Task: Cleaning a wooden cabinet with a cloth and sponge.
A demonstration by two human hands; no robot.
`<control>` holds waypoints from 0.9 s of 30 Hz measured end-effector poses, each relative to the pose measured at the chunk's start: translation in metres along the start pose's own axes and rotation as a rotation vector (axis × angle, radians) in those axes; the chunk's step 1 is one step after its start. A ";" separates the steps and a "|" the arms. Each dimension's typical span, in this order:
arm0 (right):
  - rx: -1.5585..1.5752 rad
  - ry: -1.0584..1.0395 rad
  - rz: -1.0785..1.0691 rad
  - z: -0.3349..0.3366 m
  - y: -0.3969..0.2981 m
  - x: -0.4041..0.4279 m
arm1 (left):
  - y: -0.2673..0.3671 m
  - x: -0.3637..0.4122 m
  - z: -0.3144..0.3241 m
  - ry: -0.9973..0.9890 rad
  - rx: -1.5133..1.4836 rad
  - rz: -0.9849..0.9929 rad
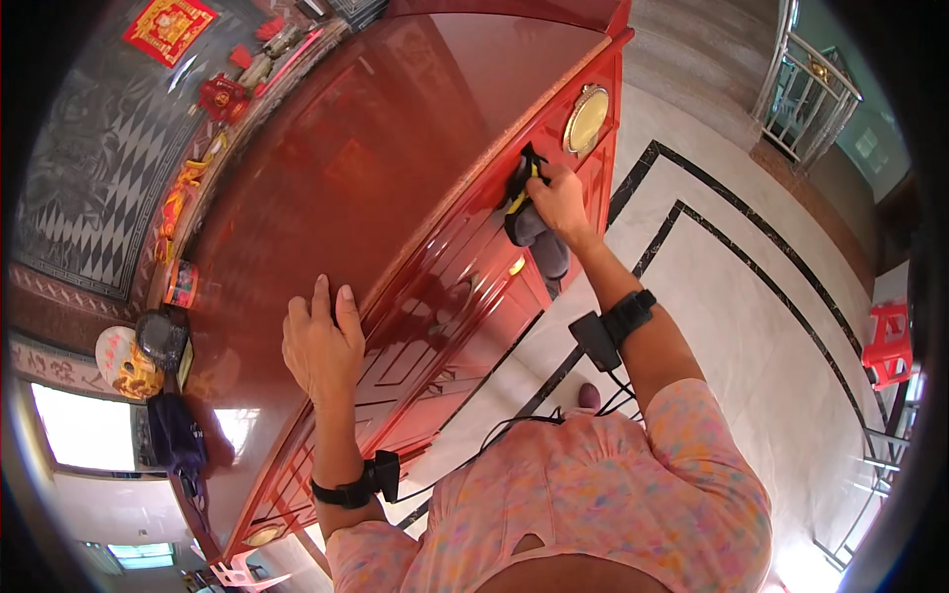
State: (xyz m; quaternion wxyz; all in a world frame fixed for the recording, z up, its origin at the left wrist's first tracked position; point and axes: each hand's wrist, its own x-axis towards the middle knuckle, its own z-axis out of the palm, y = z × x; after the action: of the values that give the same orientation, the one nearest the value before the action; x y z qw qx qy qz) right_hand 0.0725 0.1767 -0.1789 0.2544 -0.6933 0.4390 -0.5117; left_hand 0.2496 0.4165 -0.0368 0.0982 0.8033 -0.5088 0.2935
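Note:
My left hand [324,345] rests palm down on the glossy red-brown top of a wooden cabinet [348,170], near its front edge, with nothing in it. My right hand [560,196] is closed on a grey cloth-like item with black and yellow trim [535,233], perhaps a glove; its exact kind cannot be told. This item lies against the cabinet's red front panel, just below the top's edge. Beside it on the same front sits a round gold medallion [586,121]. A brass-coloured fitting [517,265] shows lower on the front.
Red and gold ornaments [224,98] line the ledge behind the cabinet top. A dark bag [176,434] and a patterned canister [181,283] stand at its far left. A red plastic stool [887,345] and a metal railing [812,96] are at the right, beyond the tiled floor [712,296].

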 end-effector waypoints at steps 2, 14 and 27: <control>0.372 -0.070 0.576 0.005 -0.007 -0.021 | -0.001 -0.001 -0.001 -0.070 0.006 -0.046; 0.480 0.267 0.051 0.036 -0.038 -0.059 | -0.001 -0.001 0.000 -0.015 -0.007 -0.012; 0.162 0.314 0.389 0.067 0.014 -0.030 | -0.001 -0.002 -0.001 -0.037 -0.013 -0.023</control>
State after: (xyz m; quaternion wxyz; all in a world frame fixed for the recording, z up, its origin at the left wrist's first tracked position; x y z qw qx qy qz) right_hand 0.1277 0.1898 -0.2283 0.3311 -0.4853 0.5558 -0.5881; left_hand 0.2491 0.4191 -0.0374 0.0974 0.8138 -0.5029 0.2744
